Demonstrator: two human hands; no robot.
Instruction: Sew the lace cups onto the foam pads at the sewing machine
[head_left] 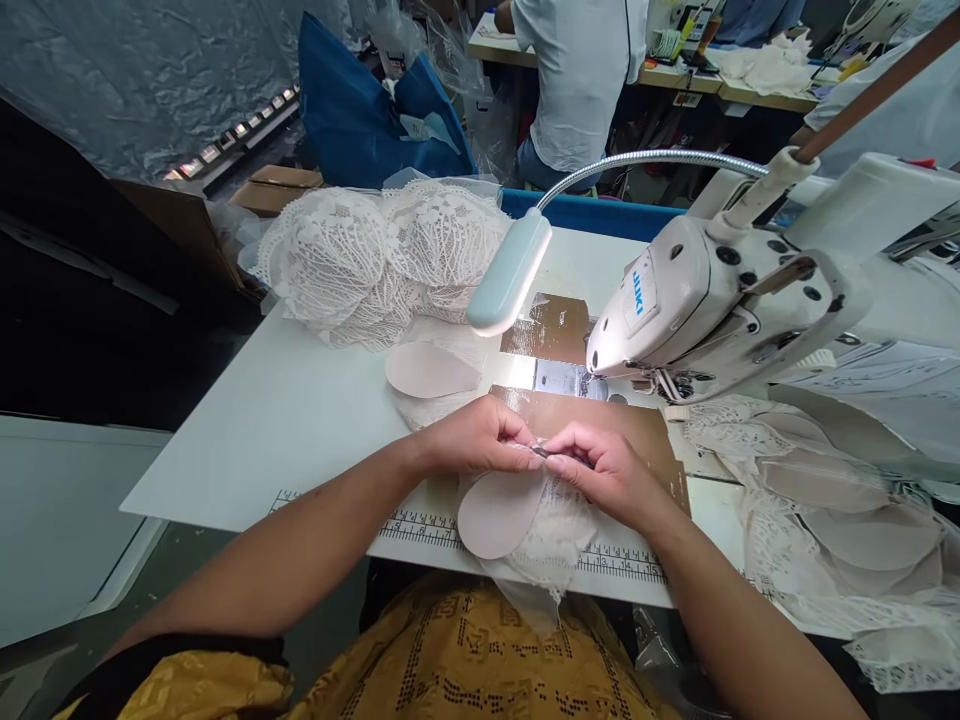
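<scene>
My left hand is closed, pinching the upper edge of a cream lace bra piece in front of the sewing machine. A smooth beige foam cup hangs from this piece over the table's front edge. Fingertip to fingertip with it, my right hand is closed around small dark metal thread snips, mostly hidden by the fingers. Their tip is at the lace edge by my left thumb. Just beyond my left hand lies another lace piece with a beige cup.
The white sewing machine stands at right, its needle area beyond my hands. A lamp on a bendy neck hangs low. Lace bra cups are heaped at back left, more lace pieces at right. A printed ruler runs along the front edge.
</scene>
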